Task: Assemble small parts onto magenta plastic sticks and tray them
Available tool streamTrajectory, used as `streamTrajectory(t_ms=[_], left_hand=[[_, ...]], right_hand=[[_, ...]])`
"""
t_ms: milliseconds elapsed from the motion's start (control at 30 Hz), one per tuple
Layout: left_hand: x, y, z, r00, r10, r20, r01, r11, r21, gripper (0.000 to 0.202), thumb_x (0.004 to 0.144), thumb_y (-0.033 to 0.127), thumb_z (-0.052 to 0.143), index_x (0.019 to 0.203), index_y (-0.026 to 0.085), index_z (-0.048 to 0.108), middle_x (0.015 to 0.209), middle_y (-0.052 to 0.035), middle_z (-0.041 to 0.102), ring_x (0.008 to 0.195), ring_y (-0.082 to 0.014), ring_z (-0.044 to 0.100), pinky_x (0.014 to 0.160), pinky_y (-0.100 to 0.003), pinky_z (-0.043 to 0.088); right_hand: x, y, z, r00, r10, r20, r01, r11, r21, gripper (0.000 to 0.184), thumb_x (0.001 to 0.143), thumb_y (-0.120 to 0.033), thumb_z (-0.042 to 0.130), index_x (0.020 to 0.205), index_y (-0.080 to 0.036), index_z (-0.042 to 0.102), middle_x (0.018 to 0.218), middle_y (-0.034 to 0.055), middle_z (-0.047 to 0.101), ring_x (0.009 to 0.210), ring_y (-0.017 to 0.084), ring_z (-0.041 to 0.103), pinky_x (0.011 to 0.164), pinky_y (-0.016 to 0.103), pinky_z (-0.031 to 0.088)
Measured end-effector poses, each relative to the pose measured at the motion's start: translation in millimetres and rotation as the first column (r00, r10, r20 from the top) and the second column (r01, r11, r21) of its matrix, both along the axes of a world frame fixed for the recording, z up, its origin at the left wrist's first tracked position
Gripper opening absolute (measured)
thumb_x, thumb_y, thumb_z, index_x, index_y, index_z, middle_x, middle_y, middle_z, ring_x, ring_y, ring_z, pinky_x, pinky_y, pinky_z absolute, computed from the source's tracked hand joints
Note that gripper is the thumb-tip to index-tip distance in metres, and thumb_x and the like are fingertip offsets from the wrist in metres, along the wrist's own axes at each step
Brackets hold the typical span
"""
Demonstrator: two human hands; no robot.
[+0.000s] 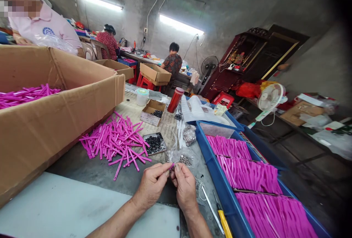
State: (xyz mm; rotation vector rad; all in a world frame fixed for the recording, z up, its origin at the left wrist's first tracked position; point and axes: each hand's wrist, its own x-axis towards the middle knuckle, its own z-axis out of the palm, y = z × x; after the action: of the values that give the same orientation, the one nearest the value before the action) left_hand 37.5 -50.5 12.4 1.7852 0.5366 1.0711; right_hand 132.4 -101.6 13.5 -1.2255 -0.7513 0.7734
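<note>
My left hand (153, 183) and my right hand (184, 186) meet over the front of the table, fingers pinched together. Between the fingertips shows the tip of a magenta plastic piece (172, 166); the fingers hide most of it. What else the right fingertips hold is too small to make out. Ahead and to the left lies a loose pile of slim magenta plastic pieces (118, 139). Beside it a shallow tray (165, 146) holds small black parts (154, 142). Just beyond my fingertips is a clear bag with small metal parts (184, 160).
A large cardboard box (68, 121) with more magenta pieces stands left; a blue crate (228, 201) with rows of them stands right. A yellow-handled screwdriver (224, 223) lies beside the crate. Farther back are a small carton (151, 119), a red flask (175, 99) and several seated people.
</note>
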Motion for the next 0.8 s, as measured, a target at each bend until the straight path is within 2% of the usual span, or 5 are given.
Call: streamTrajectory(t_ms=[267, 800], left_hand=[[-0.2, -0.1, 0.4, 1.000, 0.019, -0.013, -0.019, 1.000, 0.013, 0.027, 0.076, 0.014, 0.044, 0.094, 0.016, 0.064, 0.058, -0.0012, 0.054, 0.054, -0.0109, 0.049, 0.050, -0.019, 0.041], [0.3, -0.7, 0.8, 1.000, 0.010, -0.018, -0.010, 1.000, -0.006, 0.027, 0.076, 0.015, 0.044, 0.093, 0.016, 0.064, 0.060, -0.0020, 0.055, 0.056, -0.0114, 0.050, 0.052, -0.019, 0.042]], right_hand=[[2.3, -1.1, -3.3, 1.000, -0.007, 0.025, 0.007, 1.000, -0.014, 0.026, 0.068, -0.041, 0.055, 0.064, -0.016, 0.050, 0.050, -0.0061, 0.038, 0.042, 0.005, 0.027, 0.038, 0.018, 0.022], [2.5, 1.4, -5.3, 0.999, -0.010, 0.036, 0.011, 0.999, -0.033, 0.027, 0.070, -0.042, 0.053, 0.062, -0.016, 0.048, 0.050, -0.0062, 0.037, 0.042, 0.005, 0.027, 0.038, 0.019, 0.022]])
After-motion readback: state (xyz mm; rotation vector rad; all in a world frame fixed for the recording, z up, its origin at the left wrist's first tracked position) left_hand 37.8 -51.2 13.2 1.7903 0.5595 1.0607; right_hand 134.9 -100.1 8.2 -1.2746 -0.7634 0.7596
